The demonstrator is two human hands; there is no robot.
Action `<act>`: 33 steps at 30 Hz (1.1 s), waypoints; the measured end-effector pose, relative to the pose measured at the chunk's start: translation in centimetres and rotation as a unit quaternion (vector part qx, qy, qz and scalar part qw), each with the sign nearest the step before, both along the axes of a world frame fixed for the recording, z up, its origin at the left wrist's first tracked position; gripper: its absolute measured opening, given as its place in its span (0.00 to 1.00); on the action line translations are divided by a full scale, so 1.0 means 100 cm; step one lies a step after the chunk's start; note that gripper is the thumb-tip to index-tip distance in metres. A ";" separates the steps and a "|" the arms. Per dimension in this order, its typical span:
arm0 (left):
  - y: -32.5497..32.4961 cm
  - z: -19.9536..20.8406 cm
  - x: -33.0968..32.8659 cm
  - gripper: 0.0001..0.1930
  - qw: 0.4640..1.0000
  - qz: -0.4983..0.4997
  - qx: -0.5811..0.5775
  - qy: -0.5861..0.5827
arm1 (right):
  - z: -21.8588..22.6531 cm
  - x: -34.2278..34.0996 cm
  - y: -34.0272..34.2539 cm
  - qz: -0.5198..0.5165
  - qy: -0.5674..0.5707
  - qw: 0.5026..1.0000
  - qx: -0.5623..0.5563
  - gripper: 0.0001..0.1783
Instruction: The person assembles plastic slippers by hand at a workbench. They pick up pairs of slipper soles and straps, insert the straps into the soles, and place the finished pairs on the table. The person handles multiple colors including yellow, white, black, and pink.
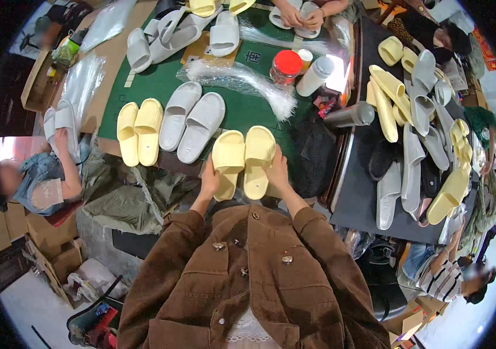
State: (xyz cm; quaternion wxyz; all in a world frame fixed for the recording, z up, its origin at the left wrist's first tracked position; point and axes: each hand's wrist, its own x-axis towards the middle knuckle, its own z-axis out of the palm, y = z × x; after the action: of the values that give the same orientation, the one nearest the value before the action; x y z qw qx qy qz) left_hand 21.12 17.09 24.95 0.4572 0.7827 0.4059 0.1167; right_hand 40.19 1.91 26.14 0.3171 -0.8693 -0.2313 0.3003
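Observation:
My left hand [209, 177] is closed on the outer side of a yellow slide slipper [229, 152]. Its mate, another yellow slipper [259, 152], is gripped at its outer edge by my right hand [277, 172]. The two are held side by side at the table's near edge, toes away from me; some of my fingers are hidden beneath them. Just left of them lies a pair of grey slippers [200, 129], and beyond that a second yellow pair [140, 132], both on the green table [160, 75].
Clear plastic strips [236, 81] spread across the middle of the table. Behind my right hand stand a red-lidded jar [286, 65] and a white bottle [315, 75]. Grey and yellow slippers [411, 116] pile up on a dark table at right. Other people sit around.

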 end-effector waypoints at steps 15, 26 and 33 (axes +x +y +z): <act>-0.050 0.050 0.047 0.23 0.956 -0.172 0.232 0.049 | -0.010 0.019 -0.048 -0.017 0.182 0.983 0.034 0.28; -0.045 0.021 0.090 0.13 0.970 -0.058 0.235 0.017 | -0.003 0.009 -0.083 0.012 0.194 0.979 0.056 0.19; 0.069 0.082 0.026 0.08 0.971 0.086 0.217 -0.050 | 0.002 0.004 -0.099 -0.037 0.288 0.953 0.086 0.19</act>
State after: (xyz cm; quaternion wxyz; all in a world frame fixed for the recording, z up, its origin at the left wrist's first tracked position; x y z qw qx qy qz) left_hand 23.70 23.95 33.15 0.2847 0.8185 0.4132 0.2798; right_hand 40.55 -8.00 26.34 0.4552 -0.7231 -0.1224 0.5049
